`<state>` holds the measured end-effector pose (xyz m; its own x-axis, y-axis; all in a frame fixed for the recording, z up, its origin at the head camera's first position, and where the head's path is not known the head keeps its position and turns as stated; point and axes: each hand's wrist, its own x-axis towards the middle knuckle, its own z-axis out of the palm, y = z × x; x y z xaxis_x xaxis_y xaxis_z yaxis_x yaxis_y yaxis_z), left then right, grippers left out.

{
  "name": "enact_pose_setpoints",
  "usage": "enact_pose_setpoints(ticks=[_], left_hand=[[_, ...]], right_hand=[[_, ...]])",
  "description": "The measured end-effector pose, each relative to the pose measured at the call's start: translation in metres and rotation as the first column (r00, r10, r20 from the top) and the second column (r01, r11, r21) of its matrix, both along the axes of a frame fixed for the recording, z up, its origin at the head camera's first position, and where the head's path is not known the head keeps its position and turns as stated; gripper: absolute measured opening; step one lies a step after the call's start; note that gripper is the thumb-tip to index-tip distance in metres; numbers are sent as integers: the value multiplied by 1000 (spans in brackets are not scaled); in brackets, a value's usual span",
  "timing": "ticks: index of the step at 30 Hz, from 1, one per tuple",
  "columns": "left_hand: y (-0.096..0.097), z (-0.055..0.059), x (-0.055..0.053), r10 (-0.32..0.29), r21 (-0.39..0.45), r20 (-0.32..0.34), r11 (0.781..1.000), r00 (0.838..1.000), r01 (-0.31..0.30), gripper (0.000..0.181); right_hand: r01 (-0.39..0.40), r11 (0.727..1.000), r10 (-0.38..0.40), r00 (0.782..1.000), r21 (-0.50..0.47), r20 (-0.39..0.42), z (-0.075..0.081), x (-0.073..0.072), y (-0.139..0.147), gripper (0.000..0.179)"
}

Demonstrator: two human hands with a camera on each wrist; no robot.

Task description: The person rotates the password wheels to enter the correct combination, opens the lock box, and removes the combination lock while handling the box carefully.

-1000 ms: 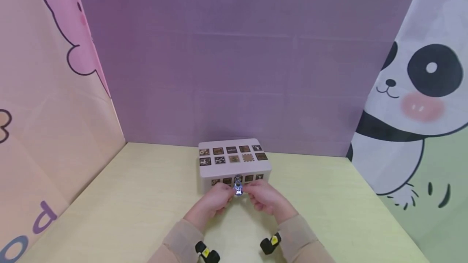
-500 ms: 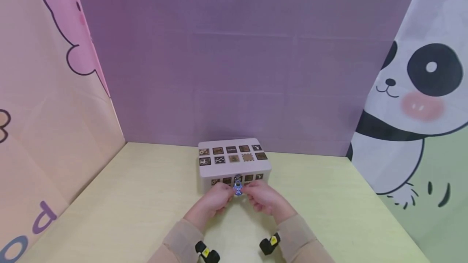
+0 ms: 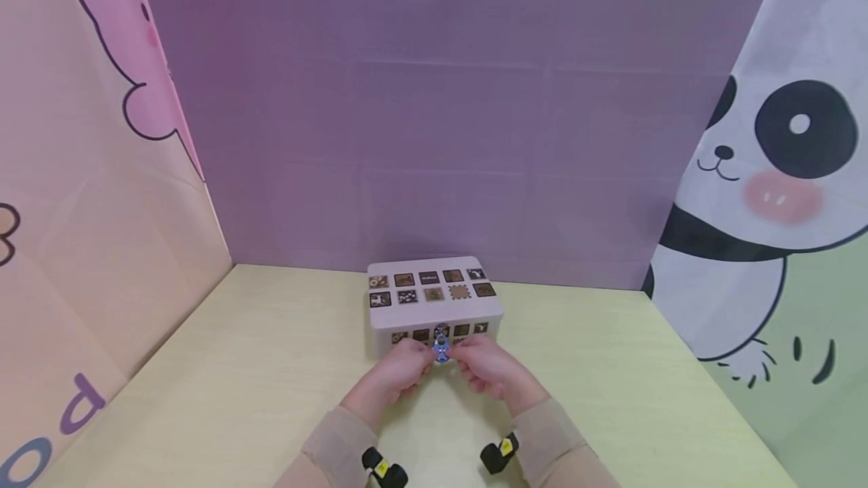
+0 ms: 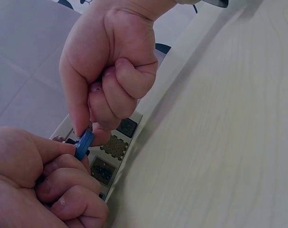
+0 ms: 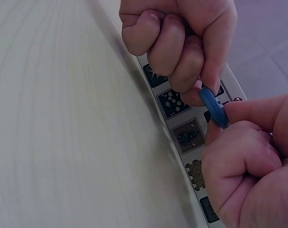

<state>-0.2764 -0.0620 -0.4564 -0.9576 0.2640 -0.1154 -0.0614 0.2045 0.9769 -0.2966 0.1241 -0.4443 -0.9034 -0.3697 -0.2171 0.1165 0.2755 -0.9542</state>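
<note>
A small blue padlock (image 3: 441, 349) hangs at the front clasp of a white box (image 3: 434, 313) printed with square pictures. My left hand (image 3: 404, 365) pinches the padlock from the left between thumb and forefinger. From the other side, my right hand (image 3: 491, 364) pinches it too. In the left wrist view the padlock (image 4: 84, 144) sits edge-on between both hands' fingertips, the other fingers curled under. The right wrist view shows the padlock (image 5: 214, 107) close against the box front, with small pale marks on its side. Its shackle is mostly hidden in the wrist views.
The box stands on a pale wooden table (image 3: 271, 367), near a purple backdrop (image 3: 434, 111). A pink printed sheet (image 3: 102, 194) hangs at the left. A panda-print sheet (image 3: 766, 209) stands at the right. Small black cameras (image 3: 500, 453) are strapped inside both wrists.
The padlock tilts very slightly between the fingertips, and its bright glare has faded. Both hands and the box stay in place.
</note>
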Motion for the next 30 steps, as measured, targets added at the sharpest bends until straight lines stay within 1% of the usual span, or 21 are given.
enact_pose_setpoints(ticks=[10, 17, 25, 30], left_hand=[[1, 1, 1, 1, -10, -6, 1000, 1000, -1, 44], [0, 1, 1, 2, -9, 2, 1000, 1000, -2, 43], [-1, 1, 0, 7, -22, 13, 1000, 1000, -7, 42], [-1, 0, -2, 8, -24, 22, 1000, 1000, -7, 43]], right_hand=[[-7, 1000, 8, 1000, -4, 13, -1, 0, -1, 28], [-6, 1000, 6, 1000, 5, 7, -2, 0, 0, 28], [28, 1000, -28, 1000, 3, -6, 0, -3, 4, 26], [60, 998, -60, 998, -14, 14, 6, -4, 6, 27]])
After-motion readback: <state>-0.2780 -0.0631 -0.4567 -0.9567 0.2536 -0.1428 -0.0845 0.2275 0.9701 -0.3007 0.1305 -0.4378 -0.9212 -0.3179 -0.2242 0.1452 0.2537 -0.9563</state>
